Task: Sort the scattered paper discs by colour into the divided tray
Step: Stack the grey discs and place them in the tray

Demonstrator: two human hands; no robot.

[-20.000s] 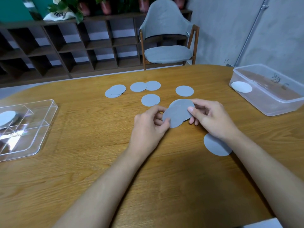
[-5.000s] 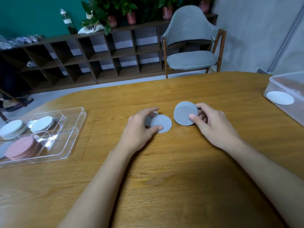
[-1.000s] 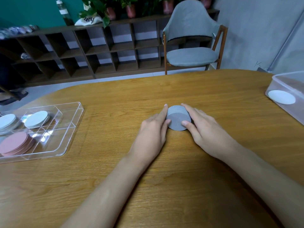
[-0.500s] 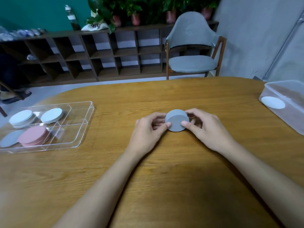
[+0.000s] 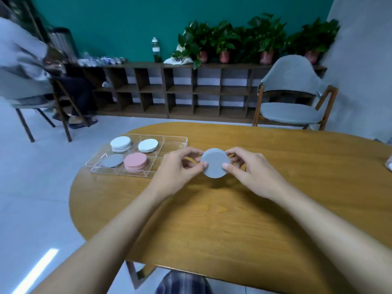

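Two hands pinch one grey disc stack [image 5: 215, 163] btwn them: left hand [image 5: 177, 169] on its left edge, right hand [image 5: 253, 174] on its right, thumbs on the near face, stack tilted up above the table [image 5: 212, 221]. Divided tray [image 5: 172, 142] lies just left; left hand hides its near-right corner. Inside: two white stacks [image 5: 121, 143] in far row, grey disc [image 5: 112, 160] & pink stack [image 5: 135, 162] in near row. Chair [image 5: 290, 98] & shelf [image 5: 180, 92] stand behind.
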